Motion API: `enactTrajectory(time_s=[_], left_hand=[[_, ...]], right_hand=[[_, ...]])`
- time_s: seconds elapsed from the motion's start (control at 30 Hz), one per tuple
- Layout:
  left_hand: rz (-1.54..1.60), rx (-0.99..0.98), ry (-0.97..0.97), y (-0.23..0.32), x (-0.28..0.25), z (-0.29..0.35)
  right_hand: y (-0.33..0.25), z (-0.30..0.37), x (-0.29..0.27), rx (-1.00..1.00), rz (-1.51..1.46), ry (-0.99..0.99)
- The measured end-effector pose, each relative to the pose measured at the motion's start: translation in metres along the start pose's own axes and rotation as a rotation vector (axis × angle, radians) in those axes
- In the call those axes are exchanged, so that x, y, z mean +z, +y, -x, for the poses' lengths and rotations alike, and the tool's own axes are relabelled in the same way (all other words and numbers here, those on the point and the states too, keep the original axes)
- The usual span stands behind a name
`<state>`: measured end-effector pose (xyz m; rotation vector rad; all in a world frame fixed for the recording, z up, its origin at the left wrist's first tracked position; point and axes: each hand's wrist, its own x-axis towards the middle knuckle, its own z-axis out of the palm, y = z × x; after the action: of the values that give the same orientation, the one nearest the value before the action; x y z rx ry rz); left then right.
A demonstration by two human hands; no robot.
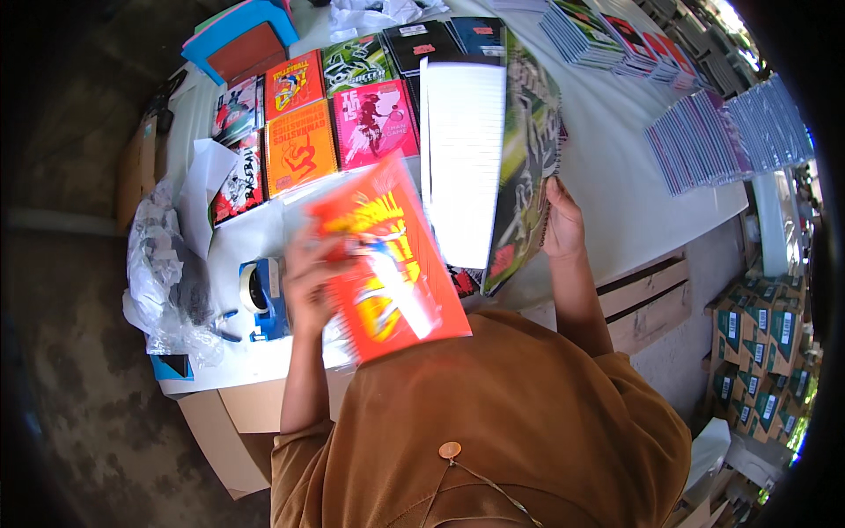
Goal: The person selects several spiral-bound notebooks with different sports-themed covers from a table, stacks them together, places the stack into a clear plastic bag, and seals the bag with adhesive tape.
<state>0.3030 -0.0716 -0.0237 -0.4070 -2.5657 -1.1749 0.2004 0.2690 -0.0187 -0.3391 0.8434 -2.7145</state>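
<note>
A red spiral notebook (400, 264) with yellow print is in my left hand (312, 277), tilted in front of my body and blurred at the hand. My left fingers close over its spiral side. On the other side, my right hand (564, 220) grips the spiral edge of a green notebook (525, 167), thumb on top. A white lined page (462, 163) shows along the green cover's left side. Beyond them on the table lie rows of spiral notebooks, among them a pink one (376, 123), an orange one (301, 148) and a black one (422, 46).
Stacks of notebooks (731, 132) stand at the right of the white table (616, 202). A blue tape dispenser (271, 299) and crumpled clear plastic (163, 273) lie at the left. Blue folders (238, 35) sit at the far left corner. Boxes (757, 352) are piled at right.
</note>
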Motion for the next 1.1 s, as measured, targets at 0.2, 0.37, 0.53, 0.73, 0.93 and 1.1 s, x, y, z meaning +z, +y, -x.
enactTrajectory(time_s=[0.2, 0.37, 0.53, 0.73, 0.93, 1.1], left_hand=[[0.219, -0.13, -0.223, -0.073, 0.037, 0.026], [0.351, -0.477, 0.228, -0.038, 0.037, 0.001], [-0.187, -0.068, 0.118, 0.032, 0.052, -0.018], [-0.093, -0.077, 0.076, 0.076, -0.003, -0.039], [0.304, -0.71, 0.236, 0.03, 0.028, 0.0], [-0.258, -0.927, -0.02, -0.011, 0.067, 0.056]], right_hand=[[0.054, 0.009, 0.018, 0.256, 0.107, 0.194], [0.099, 0.036, -0.014, 0.05, 2.06, 0.25], [0.078, 0.026, 0.028, 0.199, 1.604, 0.034], [0.031, -0.003, 0.055, -0.285, 1.222, 0.14], [0.078, 0.022, -0.038, 0.736, 2.0, -0.111], [0.078, 0.023, -0.011, 0.89, 1.908, -0.219]])
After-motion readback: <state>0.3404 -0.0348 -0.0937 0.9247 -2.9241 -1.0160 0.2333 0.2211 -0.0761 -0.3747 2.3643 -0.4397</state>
